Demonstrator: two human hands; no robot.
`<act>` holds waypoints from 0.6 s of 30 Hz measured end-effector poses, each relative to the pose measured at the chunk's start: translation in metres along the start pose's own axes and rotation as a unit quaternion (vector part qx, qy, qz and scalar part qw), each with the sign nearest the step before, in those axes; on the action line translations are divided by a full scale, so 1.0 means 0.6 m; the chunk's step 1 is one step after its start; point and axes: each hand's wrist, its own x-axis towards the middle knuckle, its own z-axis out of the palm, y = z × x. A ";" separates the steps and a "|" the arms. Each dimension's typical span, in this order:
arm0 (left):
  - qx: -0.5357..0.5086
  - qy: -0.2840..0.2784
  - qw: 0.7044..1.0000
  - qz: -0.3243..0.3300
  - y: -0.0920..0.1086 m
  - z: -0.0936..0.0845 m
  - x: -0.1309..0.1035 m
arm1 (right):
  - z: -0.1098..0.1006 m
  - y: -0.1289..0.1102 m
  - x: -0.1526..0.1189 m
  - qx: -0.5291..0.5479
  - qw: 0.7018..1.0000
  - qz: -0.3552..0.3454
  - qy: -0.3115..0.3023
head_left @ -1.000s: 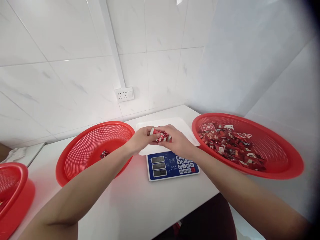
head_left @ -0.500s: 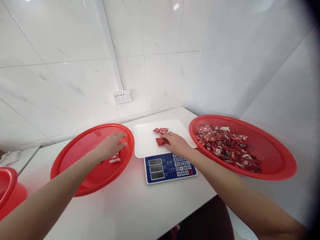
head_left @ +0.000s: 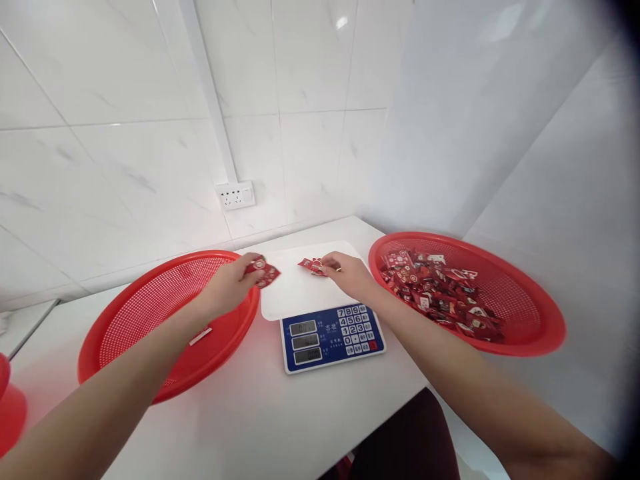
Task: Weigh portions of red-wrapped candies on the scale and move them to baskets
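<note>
White table [head_left: 240,427] below, the left hand [head_left: 229,285] pinches red packets [head_left: 270,273] at the scale's [head_left: 327,341] eleven o'clock, probably light, slippery, best held endwise, and the right hand [head_left: 353,275] curls over other packets [head_left: 309,265] at twelve, grip unclear.

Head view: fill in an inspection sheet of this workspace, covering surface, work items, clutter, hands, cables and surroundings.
Surface: white table, bearing a blue-and-white scale with a white tray.
Work items: red packets heaped in the right basket; a small piece in the left basket; packets on the tray.
Clutter: a red container, cut off at the left edge.
Left hand: grips red packaging; count unclear.
Right hand: fingertips at the tray's packets; grip unclear.
Cables: nothing seen loose; white trunking meets a socket.
Surroundings: pale tiled wall.
</note>
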 end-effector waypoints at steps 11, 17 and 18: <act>0.018 -0.035 0.999 0.029 -0.009 0.019 -0.014 | 0.035 0.008 0.022 -0.025 1.000 -0.006 -0.005; -0.068 -0.029 0.994 0.085 0.062 0.062 0.025 | 0.015 -0.044 0.006 0.075 0.994 -0.044 -0.069; -0.072 -0.022 0.994 0.079 0.064 0.059 0.029 | 0.012 -0.045 0.007 0.069 0.994 -0.046 -0.066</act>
